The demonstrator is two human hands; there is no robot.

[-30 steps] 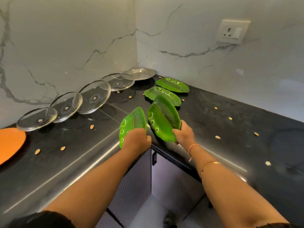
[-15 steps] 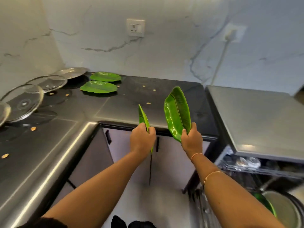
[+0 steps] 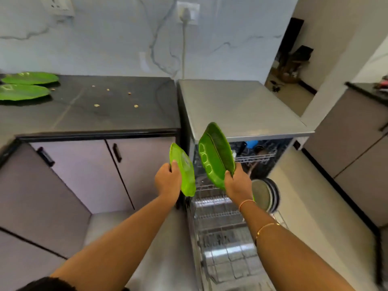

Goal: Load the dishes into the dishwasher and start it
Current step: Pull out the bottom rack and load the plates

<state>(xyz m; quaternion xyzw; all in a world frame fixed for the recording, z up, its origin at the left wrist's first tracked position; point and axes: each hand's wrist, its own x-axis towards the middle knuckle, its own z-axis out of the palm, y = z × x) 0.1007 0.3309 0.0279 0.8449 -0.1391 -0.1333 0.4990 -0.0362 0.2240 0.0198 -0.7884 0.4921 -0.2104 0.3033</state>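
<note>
My left hand (image 3: 168,181) grips a green leaf-shaped plate (image 3: 184,171) by its edge, held upright in the air. My right hand (image 3: 238,183) grips a second, larger green leaf plate (image 3: 216,156), also on edge. Both plates hang above the pulled-out lower rack (image 3: 220,219) of the open dishwasher (image 3: 241,106). Round plates (image 3: 265,194) stand in that rack just right of my right hand. An upper rack (image 3: 255,157) inside holds dark and blue items. Two more green leaf plates (image 3: 25,87) lie on the black counter at far left.
The black counter (image 3: 94,110) carries scattered small crumbs. Grey cabinet doors (image 3: 84,171) with black handles stand left of the dishwasher. A white cable runs down the marble wall from a plug (image 3: 187,12). Another cabinet (image 3: 361,148) stands to the right, with a doorway behind.
The view has swung right from the counter corner to the open dishwasher. Both hands have carried the two green plates off the counter and over the lower rack.
</note>
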